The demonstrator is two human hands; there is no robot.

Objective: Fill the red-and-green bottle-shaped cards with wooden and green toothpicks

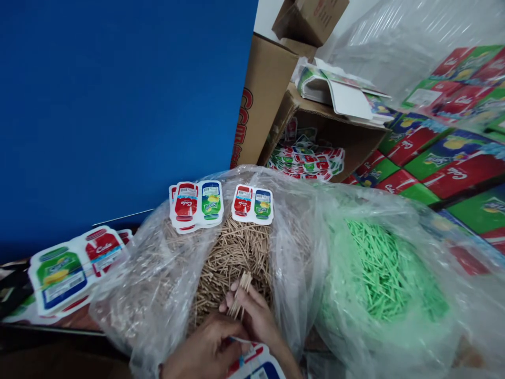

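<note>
A small bundle of thin tan sticks (243,284) stands up between the thumb and fingers of my right hand (258,313), which is closed around it above the open bag. Just left of it and lower, my left hand (209,342) is curled, its fingers close to the bundle's lower end. At its thumb it grips a Cola-and-Sprite printed card (258,363), partly cut off by the bottom edge. Beneath both hands lies a heap of loose brown sticks (240,245) in a clear plastic bag (145,284).
Printed cards (197,205) and another card (252,204) rest on the bag's far side. Larger cards (67,271) lie at left beside a blue panel (118,105). Green sticks (379,268) fill a bag at right. Behind stands a carton (292,102) of cards, near stacked printed boxes (457,163).
</note>
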